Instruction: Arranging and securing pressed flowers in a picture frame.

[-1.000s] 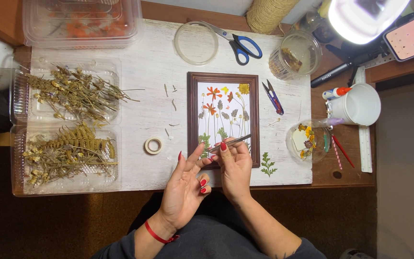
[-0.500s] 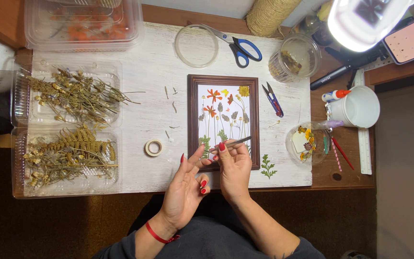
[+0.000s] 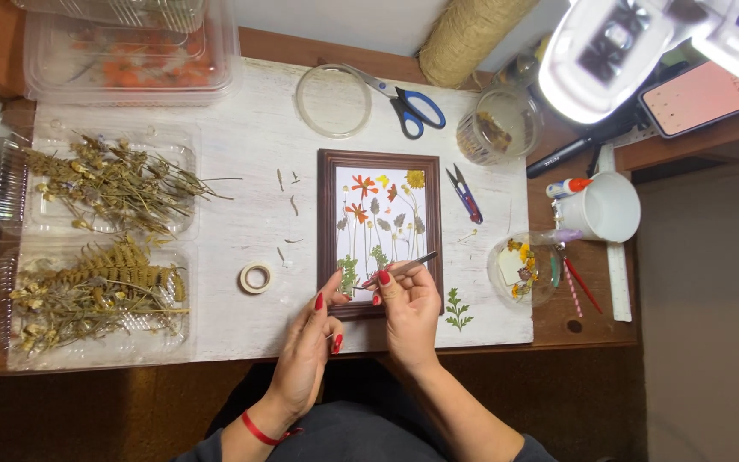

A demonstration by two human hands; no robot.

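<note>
A dark wooden picture frame (image 3: 327, 231) lies on the white table, with pressed orange and yellow flowers and green leaves laid out on its white backing. My right hand (image 3: 408, 312) grips metal tweezers (image 3: 404, 267) whose tip points down-left at a small green leaf (image 3: 349, 275) by the frame's lower left corner. My left hand (image 3: 314, 338) rests beside the frame's bottom edge, index finger stretched towards that leaf, holding nothing. A loose green fern sprig (image 3: 457, 310) lies just right of my right hand.
Clear trays of dried plants (image 3: 100, 257) fill the left side. A tape roll (image 3: 255, 277), blue-handled scissors (image 3: 408, 104), thread snips (image 3: 465, 195), a petri dish (image 3: 333, 101), a glass jar (image 3: 498, 124), a bowl of petals (image 3: 523, 269), a white mug (image 3: 602, 208) and a lamp (image 3: 617, 51) surround the frame.
Both hands stay at the frame's lower edge. The tweezers have tilted slightly, tip nearer the leaf at the bottom left.
</note>
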